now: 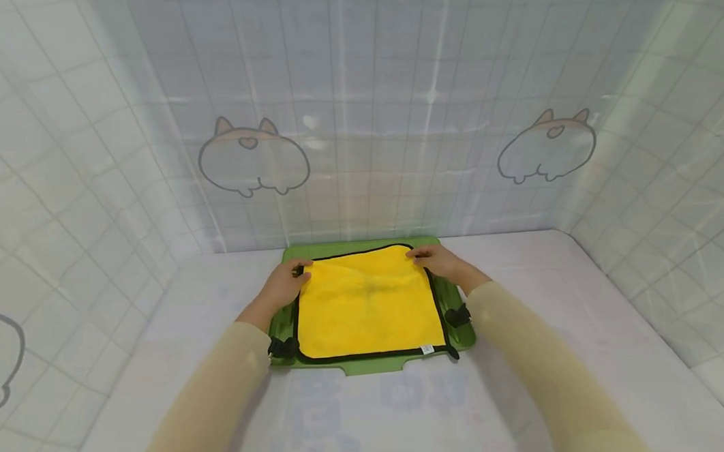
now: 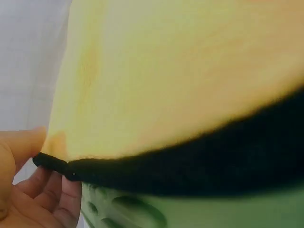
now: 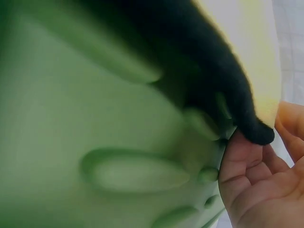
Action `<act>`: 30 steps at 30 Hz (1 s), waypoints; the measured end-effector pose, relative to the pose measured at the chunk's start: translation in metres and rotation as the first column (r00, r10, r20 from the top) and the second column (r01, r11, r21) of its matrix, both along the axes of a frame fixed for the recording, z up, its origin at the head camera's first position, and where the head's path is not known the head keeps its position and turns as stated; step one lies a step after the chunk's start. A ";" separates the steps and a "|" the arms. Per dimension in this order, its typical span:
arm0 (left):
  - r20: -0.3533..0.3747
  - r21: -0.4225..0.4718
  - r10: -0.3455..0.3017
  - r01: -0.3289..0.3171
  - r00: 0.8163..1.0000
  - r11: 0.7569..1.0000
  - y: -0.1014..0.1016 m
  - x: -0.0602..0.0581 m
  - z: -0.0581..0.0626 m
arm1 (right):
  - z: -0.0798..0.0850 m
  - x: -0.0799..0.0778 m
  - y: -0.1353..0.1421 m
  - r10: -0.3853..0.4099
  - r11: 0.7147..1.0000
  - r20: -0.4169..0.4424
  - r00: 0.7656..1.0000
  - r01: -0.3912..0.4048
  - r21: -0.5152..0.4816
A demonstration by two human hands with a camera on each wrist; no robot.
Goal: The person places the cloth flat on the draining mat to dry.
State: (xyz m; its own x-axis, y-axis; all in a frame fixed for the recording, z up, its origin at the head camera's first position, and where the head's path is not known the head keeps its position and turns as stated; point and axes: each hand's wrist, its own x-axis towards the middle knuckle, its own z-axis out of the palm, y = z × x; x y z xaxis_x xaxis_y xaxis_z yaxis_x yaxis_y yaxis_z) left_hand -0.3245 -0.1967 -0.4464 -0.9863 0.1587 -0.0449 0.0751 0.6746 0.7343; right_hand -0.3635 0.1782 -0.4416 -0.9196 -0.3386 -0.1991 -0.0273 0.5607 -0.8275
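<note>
A yellow cloth (image 1: 369,307) with a black border is spread over a green tray (image 1: 373,366). My left hand (image 1: 284,285) pinches the cloth's far left corner between thumb and fingers. At the far right corner, my right hand (image 1: 440,259) pinches the edge in the same manner. Both wrist views show the black border (image 2: 190,171) held between thumb and fingertips, with the tray's raised ovals (image 3: 135,173) below. A white tag (image 1: 427,349) and a black loop (image 1: 452,352) sit at the near right corner.
Black clips or knobs stick out beside the cloth on the left (image 1: 284,347) and right (image 1: 457,315). A pale table (image 1: 223,397) carries the tray. White tiled-pattern curtains (image 1: 356,117) with animal drawings stand behind and at both sides.
</note>
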 end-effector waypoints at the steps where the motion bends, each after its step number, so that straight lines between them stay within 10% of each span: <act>1: -0.008 -0.013 0.001 -0.001 1.000 1.000 0.001 -0.003 0.000 | -0.001 -0.002 -0.001 0.000 1.000 -0.004 1.000 0.000 0.000; 30: -0.069 -0.141 0.001 -0.011 0.998 0.990 0.009 -0.021 0.004 | 0.000 -0.011 0.019 -0.112 0.993 -0.108 0.988 0.116 0.037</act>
